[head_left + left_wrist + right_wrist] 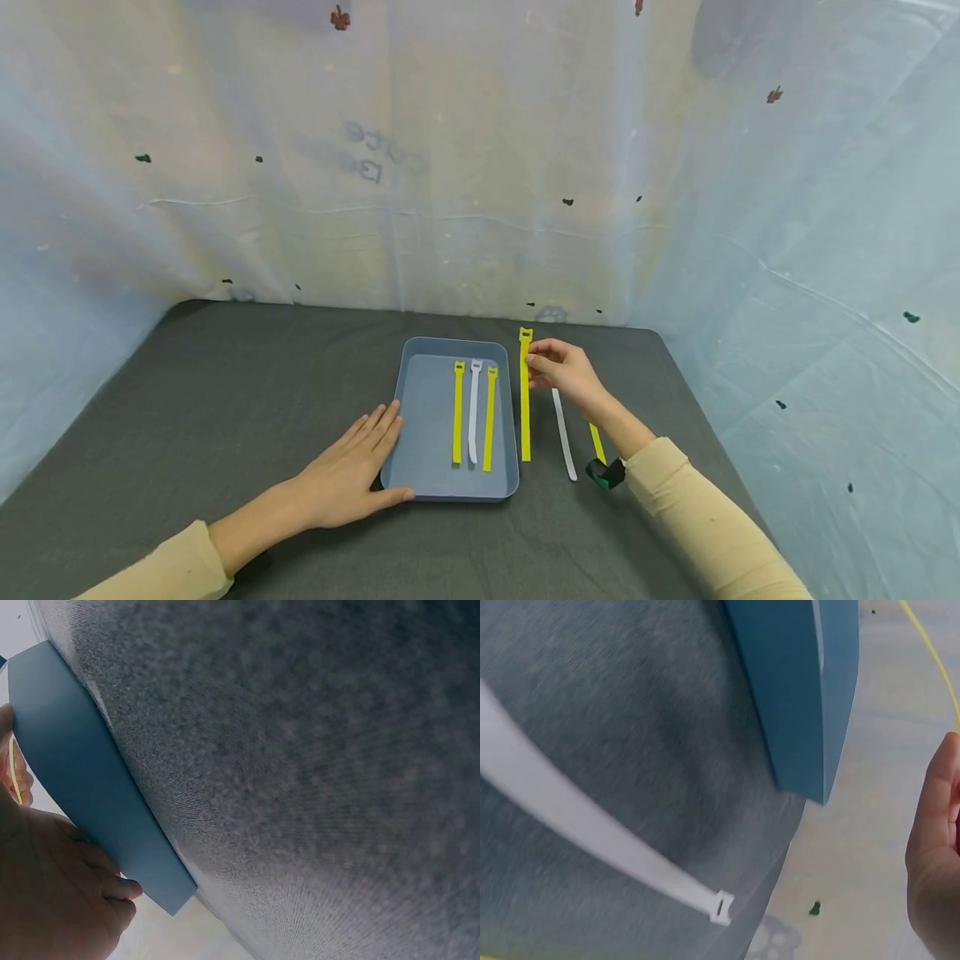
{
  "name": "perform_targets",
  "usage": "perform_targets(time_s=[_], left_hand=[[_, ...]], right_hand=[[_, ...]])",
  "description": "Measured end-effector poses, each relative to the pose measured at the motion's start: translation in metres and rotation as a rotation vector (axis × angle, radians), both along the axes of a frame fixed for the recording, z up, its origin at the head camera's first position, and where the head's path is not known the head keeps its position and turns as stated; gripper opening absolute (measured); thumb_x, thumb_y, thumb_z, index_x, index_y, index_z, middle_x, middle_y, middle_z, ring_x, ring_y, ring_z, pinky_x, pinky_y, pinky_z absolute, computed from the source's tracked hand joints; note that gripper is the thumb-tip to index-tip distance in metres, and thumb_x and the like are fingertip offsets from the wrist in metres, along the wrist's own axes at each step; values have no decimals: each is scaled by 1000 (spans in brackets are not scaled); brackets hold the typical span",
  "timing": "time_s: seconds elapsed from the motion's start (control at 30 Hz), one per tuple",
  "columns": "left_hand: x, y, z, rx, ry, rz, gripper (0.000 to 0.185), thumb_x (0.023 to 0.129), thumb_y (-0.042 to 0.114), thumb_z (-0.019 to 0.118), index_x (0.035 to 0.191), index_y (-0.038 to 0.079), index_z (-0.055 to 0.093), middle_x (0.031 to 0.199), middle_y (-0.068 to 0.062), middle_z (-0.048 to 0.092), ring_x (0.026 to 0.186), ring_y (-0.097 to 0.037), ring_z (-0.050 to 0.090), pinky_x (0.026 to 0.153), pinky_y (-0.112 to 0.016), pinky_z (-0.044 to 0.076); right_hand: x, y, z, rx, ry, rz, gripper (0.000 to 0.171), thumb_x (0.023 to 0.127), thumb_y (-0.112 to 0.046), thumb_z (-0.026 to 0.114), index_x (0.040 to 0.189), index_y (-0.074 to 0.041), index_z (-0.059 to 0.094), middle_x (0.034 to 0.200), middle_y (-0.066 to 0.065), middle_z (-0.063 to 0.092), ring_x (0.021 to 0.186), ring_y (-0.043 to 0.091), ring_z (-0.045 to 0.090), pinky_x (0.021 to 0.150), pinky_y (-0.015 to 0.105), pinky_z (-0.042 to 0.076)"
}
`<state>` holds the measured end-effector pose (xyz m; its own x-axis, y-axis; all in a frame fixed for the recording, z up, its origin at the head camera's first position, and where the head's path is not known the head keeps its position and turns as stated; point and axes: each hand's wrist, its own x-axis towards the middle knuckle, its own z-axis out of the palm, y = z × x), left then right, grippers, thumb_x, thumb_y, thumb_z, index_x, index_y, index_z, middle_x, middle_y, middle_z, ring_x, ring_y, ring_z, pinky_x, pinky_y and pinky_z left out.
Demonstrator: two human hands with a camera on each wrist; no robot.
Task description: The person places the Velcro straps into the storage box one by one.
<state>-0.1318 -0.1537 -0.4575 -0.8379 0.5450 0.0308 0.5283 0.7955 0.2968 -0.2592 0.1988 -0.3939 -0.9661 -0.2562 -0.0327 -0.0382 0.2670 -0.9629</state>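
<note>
A blue-grey tray [423,483] lies on the dark cloth, holding two yellow cable ties [458,417] with a white cable tie [473,417] between them. My left hand [348,471], fingers straight, rests on the tray's left edge and near corner; the left wrist view shows it against the tray wall [82,765]. Just right of the tray, my right hand [566,371] pinches another yellow cable tie [525,417] near its slotted head. In the right wrist view that tie [930,646] rises as a thin curve from the fingertips.
Right of the held tie, a white cable tie [564,442] lies on the cloth, its slotted head [720,907] seen in the right wrist view. Farther right, a yellow cable tie [596,442] is partly hidden by my right forearm. Pale plastic sheeting [480,167] hangs behind the table.
</note>
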Motion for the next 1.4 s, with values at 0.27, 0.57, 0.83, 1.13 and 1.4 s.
perform_targets(time_s=[0.27, 0.57, 0.83, 1.13, 1.4], left_hand=[[-1, -1, -1, -4, 4, 0, 106, 98, 75, 48, 161, -7, 26, 171, -23, 9, 158, -42, 13, 126, -59, 18], [2, 0, 0, 3, -4, 2, 105, 98, 74, 50, 161, -7, 26, 171, -24, 9, 158, -42, 13, 125, -59, 18], [2, 0, 1, 3, -11, 1, 105, 98, 74, 49, 161, -6, 25, 171, -23, 9, 158, -42, 12, 126, -59, 18], [2, 1, 0, 5, -18, 11, 105, 98, 73, 51, 161, -6, 25, 172, -23, 9, 158, -42, 12, 126, -59, 18], [2, 1, 0, 2, -16, 12, 104, 98, 71, 53, 161, -7, 26, 172, -23, 9, 158, -43, 13, 125, -60, 18]], right_hand=[[-1, -21, -1, -80, -25, 22, 27, 105, -10, 63, 128, 6, 61, 105, 12, 66, 89, 20, 66, 87, 44, 62], [-5, -38, -7, -143, -92, 52, 26, 104, -9, 64, 127, 4, 61, 107, 11, 66, 93, 23, 68, 91, 48, 61], [-8, -57, -6, -169, -134, 81, 24, 104, -8, 64, 124, 4, 61, 107, 12, 67, 101, 34, 68, 99, 58, 54], [-12, -74, -9, -182, -143, 146, 18, 105, -4, 60, 120, 5, 61, 102, 12, 69, 88, 23, 70, 98, 60, 54], [-15, -87, -15, -106, -157, 190, 18, 106, -7, 60, 119, 5, 62, 106, 14, 69, 91, 28, 71, 97, 60, 54]])
